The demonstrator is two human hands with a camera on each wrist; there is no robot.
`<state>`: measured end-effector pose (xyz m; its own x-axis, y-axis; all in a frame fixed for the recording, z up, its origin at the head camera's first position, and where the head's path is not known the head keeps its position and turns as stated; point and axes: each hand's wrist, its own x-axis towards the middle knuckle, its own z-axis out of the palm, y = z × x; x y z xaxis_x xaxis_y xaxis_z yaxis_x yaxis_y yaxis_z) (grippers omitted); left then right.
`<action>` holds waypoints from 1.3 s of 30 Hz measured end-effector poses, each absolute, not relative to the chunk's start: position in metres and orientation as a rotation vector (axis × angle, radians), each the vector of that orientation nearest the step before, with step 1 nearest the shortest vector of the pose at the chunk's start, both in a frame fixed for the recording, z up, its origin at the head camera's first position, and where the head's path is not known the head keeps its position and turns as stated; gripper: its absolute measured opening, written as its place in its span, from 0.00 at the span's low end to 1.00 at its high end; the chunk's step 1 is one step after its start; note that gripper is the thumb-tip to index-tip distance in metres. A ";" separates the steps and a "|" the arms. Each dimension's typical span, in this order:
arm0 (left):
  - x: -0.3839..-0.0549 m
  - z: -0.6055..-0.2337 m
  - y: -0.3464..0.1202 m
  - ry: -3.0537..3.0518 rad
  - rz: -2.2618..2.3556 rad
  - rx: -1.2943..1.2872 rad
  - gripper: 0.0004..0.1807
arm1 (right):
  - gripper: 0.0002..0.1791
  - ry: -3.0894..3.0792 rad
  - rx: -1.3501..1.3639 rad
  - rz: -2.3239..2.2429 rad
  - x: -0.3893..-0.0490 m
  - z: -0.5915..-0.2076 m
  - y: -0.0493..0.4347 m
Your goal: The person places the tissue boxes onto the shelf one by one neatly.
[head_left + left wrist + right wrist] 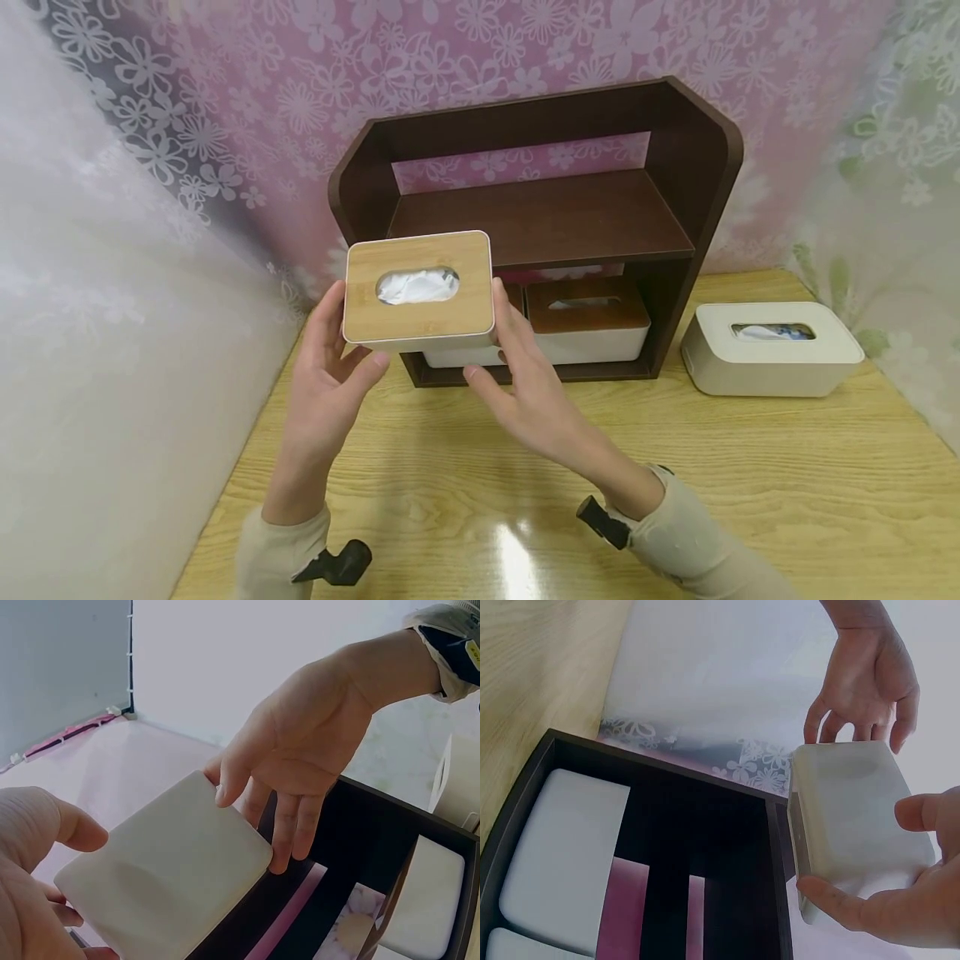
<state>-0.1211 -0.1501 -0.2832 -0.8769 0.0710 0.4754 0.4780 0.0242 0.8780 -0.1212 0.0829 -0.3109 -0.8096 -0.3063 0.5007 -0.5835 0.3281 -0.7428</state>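
A white tissue box with a light bamboo lid is held up in front of the dark brown shelf; white tissue shows in its oval slot. My left hand grips its left end, fingers along the side. At the opposite end, my right hand holds it with fingers on the side and thumb below. Both wrist views show the box's plain white underside, with the right thumb lying against it.
On the lower shelf stand two white tissue boxes with dark wooden lids, the right one in plainer view. A cream tissue box sits right of the shelf on the wooden table. A pale wall rises at left.
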 end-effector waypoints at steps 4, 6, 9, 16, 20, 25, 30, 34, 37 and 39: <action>-0.127 -0.281 -0.149 -1.993 -1.929 -0.584 0.44 | 0.49 -2.337 0.771 1.500 -0.126 -0.308 0.084; -0.130 -0.281 -0.148 -1.995 -1.931 -0.590 0.44 | 0.48 -2.350 0.750 1.517 -0.129 -0.307 0.085; -0.135 -0.281 -0.146 -2.015 -1.938 -0.578 0.45 | 0.47 -2.354 0.728 1.539 -0.133 -0.306 0.086; -0.147 -0.279 -0.143 -2.071 -1.907 -0.561 0.45 | 0.47 -2.348 0.711 1.530 -0.142 -0.302 0.090; -0.153 -0.278 -0.143 -2.063 -1.894 -0.561 0.44 | 0.46 -2.380 0.710 1.490 -0.147 -0.298 0.091; -0.159 -0.278 -0.143 -2.086 -1.827 -0.542 0.45 | 0.44 -2.380 0.725 1.512 -0.154 -0.294 0.093; -0.165 -0.278 -0.141 -2.119 -1.732 -0.509 0.45 | 0.42 -2.369 0.718 1.518 -0.161 -0.291 0.095; -0.169 -0.277 -0.141 -2.101 -1.701 -0.508 0.44 | 0.41 -2.365 0.711 1.469 -0.165 -0.289 0.095; -0.172 -0.276 -0.140 -2.081 -1.696 -0.517 0.43 | 0.41 -2.356 0.705 1.452 -0.168 -0.287 0.096; -0.173 -0.275 -0.140 -2.073 -1.695 -0.517 0.42 | 0.40 -2.344 0.701 1.478 -0.169 -0.286 0.096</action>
<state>-0.1725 -0.1397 -0.2750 -0.8466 0.0260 0.5316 0.5262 0.1915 0.8285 -0.1691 0.0959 -0.2858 -0.8421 -0.2499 0.4780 -0.5390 0.3581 -0.7624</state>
